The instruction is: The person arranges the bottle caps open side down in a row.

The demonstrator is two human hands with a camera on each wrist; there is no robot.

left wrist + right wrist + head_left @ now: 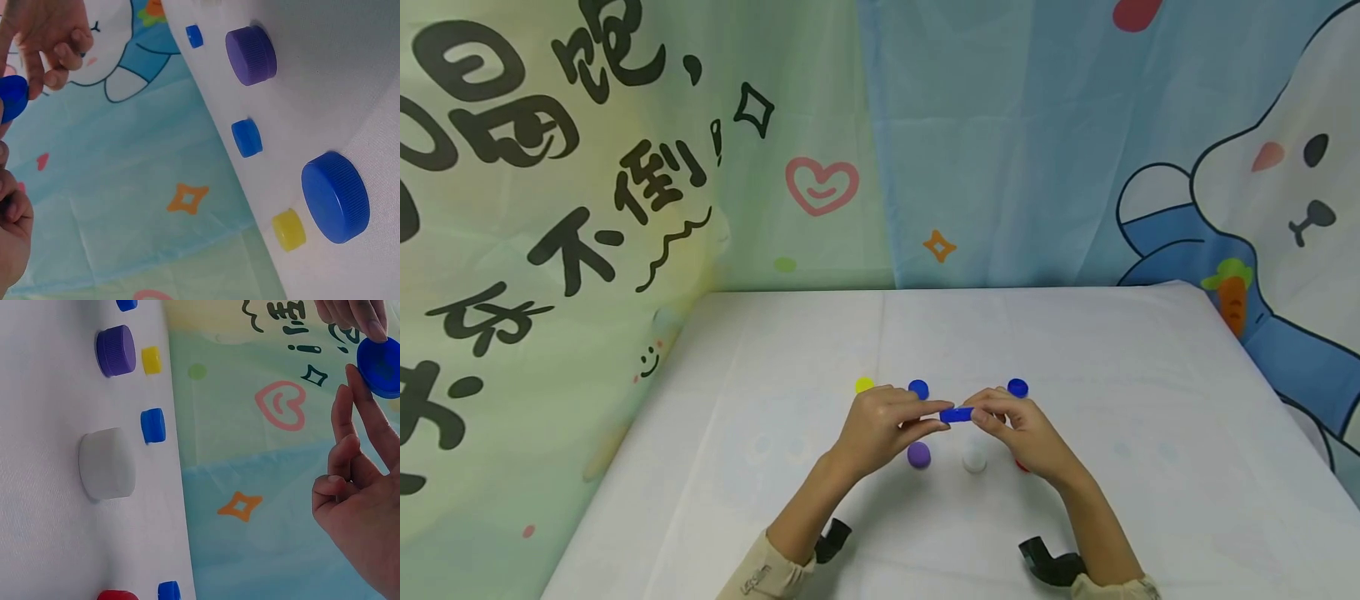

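A blue bottle cap [957,414] is held above the table between both hands, seen edge-on in the head view and round in the right wrist view. My left hand [880,423] pinches its left side between thumb and fingers. The right hand [1018,429] grips the opposite side with thumb and index finger. Below and around the hands stand a purple cap [919,454], a white cap [974,461] and a partly covered red cap [1022,466]. A large blue cap [336,197] shows in the left wrist view; the left arm seems to hide it from the head view.
Farther back stand a yellow cap [865,385], a blue cap [918,388] and another blue cap [1018,387]. A white cloth covers the table [1150,433]. Behind it hangs a printed curtain [1000,150]. Black wrist mounts [1051,564] sit by the sleeves.
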